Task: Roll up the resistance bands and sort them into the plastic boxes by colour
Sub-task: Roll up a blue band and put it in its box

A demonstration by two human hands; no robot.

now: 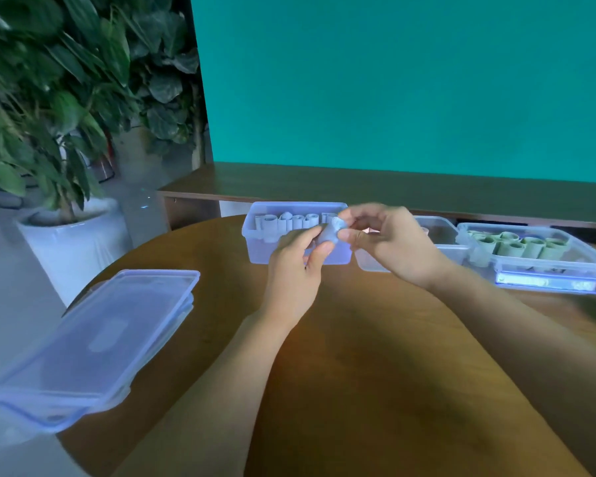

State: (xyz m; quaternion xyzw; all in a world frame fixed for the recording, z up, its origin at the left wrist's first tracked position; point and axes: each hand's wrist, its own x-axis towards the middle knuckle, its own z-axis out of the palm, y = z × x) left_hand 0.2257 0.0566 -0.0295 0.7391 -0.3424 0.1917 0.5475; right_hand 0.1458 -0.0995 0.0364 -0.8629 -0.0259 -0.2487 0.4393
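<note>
Pale grey rolled resistance band (pixel 329 232) sits pinched between left hand (pixel 295 266) and right hand (pixel 389 242), fingers of both curled round it, above the near edge of the clear plastic box of grey rolls (pixel 255 232). Its long axis seems tilted, upper end far-right. Loosening either pinch could let it spring unrolled over the desk (pixel 358 339).
</note>
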